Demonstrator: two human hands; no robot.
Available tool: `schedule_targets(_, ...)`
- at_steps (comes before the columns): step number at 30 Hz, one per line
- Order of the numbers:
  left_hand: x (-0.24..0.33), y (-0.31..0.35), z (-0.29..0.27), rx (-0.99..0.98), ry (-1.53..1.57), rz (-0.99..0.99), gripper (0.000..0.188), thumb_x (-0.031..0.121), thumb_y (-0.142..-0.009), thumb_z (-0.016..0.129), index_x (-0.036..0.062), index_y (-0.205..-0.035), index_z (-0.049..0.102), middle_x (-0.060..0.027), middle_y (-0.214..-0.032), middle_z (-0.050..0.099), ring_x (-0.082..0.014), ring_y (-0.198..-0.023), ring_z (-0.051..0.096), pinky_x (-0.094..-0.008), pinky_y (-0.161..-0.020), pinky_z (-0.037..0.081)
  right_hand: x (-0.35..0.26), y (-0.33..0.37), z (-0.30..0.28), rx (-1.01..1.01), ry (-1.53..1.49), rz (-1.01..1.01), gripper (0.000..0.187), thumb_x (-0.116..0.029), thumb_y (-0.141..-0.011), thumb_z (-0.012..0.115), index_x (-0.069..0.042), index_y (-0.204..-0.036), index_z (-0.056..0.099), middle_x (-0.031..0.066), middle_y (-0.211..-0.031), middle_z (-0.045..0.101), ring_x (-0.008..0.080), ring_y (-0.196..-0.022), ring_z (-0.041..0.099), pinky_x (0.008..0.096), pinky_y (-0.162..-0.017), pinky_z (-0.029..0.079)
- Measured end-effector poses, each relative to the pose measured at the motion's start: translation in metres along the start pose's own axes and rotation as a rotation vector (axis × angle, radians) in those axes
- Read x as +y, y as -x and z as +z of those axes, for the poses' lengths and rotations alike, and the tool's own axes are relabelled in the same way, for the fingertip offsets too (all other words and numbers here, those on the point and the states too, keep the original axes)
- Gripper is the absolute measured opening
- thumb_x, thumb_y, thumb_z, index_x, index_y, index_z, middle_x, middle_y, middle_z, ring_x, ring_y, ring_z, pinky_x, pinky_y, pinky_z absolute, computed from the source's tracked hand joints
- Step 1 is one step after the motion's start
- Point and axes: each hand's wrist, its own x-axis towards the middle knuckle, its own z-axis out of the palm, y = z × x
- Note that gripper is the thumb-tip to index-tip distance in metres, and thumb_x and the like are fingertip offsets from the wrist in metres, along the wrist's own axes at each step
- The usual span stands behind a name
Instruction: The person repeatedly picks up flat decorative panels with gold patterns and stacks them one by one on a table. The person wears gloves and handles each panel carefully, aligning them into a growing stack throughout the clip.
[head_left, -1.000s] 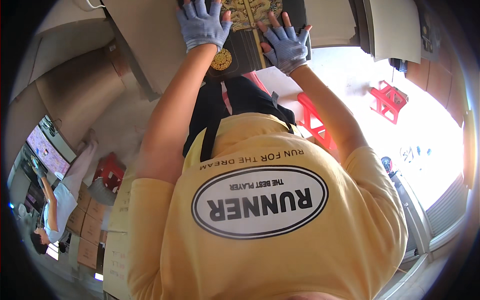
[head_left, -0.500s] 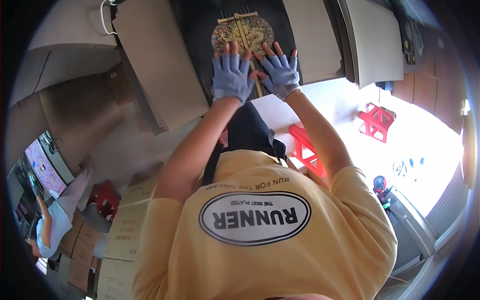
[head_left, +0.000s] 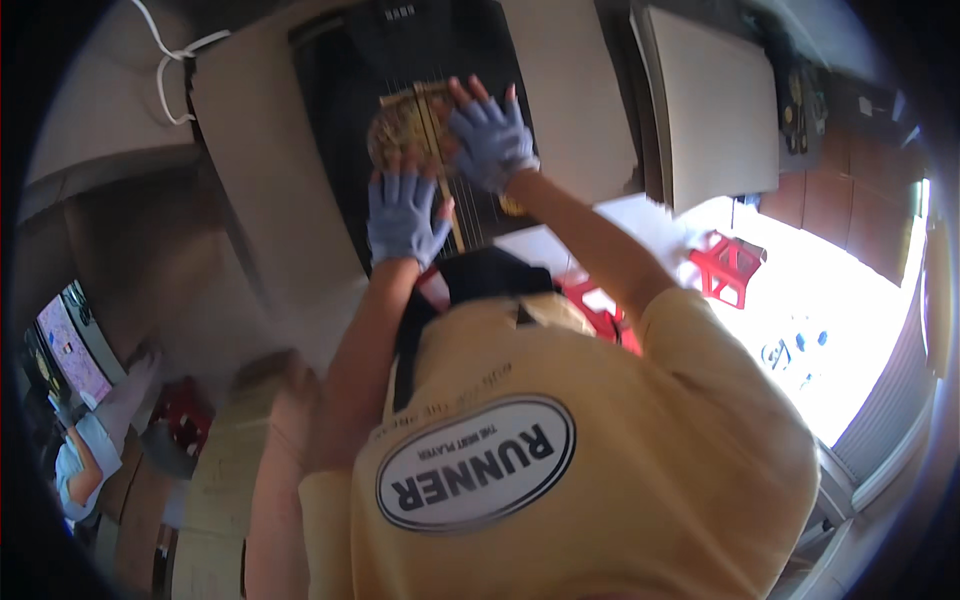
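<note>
A long black panel (head_left: 350,70) with thin light lines lies in front of me. On it is a round, multicoloured ornament (head_left: 393,128) with gold relief and a gold bar down its middle. My left hand (head_left: 405,218), in a blue-grey fingerless glove, lies flat with its fingertips over the ornament's lower edge. Further up, my right hand (head_left: 490,140) in a matching glove rests over the ornament's right side, fingers spread. Both hands are open and grip nothing. Motion blur softens the ornament, and my fingers hide part of it.
Grey-brown sheets (head_left: 255,130) flank the panel, with a stack of boards (head_left: 710,110) to the right. A red stool (head_left: 728,268) stands on the floor at right, another beside me. Cartons (head_left: 215,500) are at lower left. Beyond them a person (head_left: 90,455) works.
My hands have moved apart. The right has gone up along the ornament's right side, while the left stays near its lower edge. The whole view has shifted and tilted.
</note>
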Motion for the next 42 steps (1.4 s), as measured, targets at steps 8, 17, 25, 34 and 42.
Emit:
schedule_targets(8, -0.003, 0.006, 0.010, 0.082, -0.031, 0.037, 0.055, 0.042, -0.091, 0.053, 0.0205, -0.142, 0.044, -0.0072, -0.151, 0.038, -0.0302, -0.139, 0.035, -0.0536, -0.111, 0.027, 0.072, 0.000, 0.004, 0.084, -0.097, -0.126, 0.057, -0.040, -0.091, 0.053, -0.013, -0.140, 0.046, 0.0165, -0.156, 0.026, 0.0367, -0.144, 0.024, 0.0601, -0.112, 0.022)
schedule_targets(17, 0.002, 0.003, 0.005, 0.079, -0.033, 0.077, 0.046, 0.033, -0.090, 0.054, 0.0172, -0.133, 0.049, -0.0112, -0.149, 0.041, -0.0335, -0.138, 0.036, -0.0543, -0.112, 0.025, 0.107, -0.126, 0.009, 0.086, -0.074, -0.063, 0.059, -0.045, -0.096, 0.043, -0.013, -0.146, 0.039, 0.0143, -0.155, 0.030, 0.0328, -0.145, 0.023, 0.0487, -0.118, 0.018)
schedule_targets(25, 0.008, 0.002, -0.003, 0.013, -0.030, 0.060, 0.049, 0.028, -0.082, 0.063, 0.0153, -0.127, 0.051, -0.0136, -0.143, 0.042, -0.0358, -0.135, 0.037, -0.0547, -0.110, 0.027, 0.062, 0.004, 0.001, 0.038, 0.070, -0.111, 0.058, -0.047, -0.095, 0.045, -0.024, -0.148, 0.036, 0.0046, -0.159, 0.024, 0.0259, -0.147, 0.020, 0.0509, -0.118, 0.014)
schedule_targets(34, 0.058, -0.001, 0.024, 0.054, 0.002, -0.284, 0.074, 0.053, -0.088, 0.053, 0.0134, -0.148, 0.033, -0.0248, -0.155, 0.021, -0.0418, -0.144, 0.018, -0.0670, -0.110, 0.016, 0.042, 0.066, -0.063, -0.277, -0.061, -0.205, 0.028, -0.028, -0.083, 0.061, -0.013, -0.106, 0.064, 0.0083, -0.109, 0.062, 0.0295, -0.106, 0.059, 0.0483, -0.108, 0.036)
schedule_targets(42, 0.061, 0.001, 0.034, 0.065, 0.024, -0.307, 0.069, 0.043, -0.091, 0.053, 0.0146, -0.150, 0.030, -0.0178, -0.157, 0.020, -0.0378, -0.146, 0.017, -0.0659, -0.110, 0.017, -0.056, -0.261, -0.028, 0.065, 0.033, -0.475, 0.038, -0.033, -0.088, 0.057, -0.018, -0.123, 0.057, 0.0107, -0.126, 0.058, 0.0311, -0.109, 0.059, 0.0431, -0.085, 0.054)
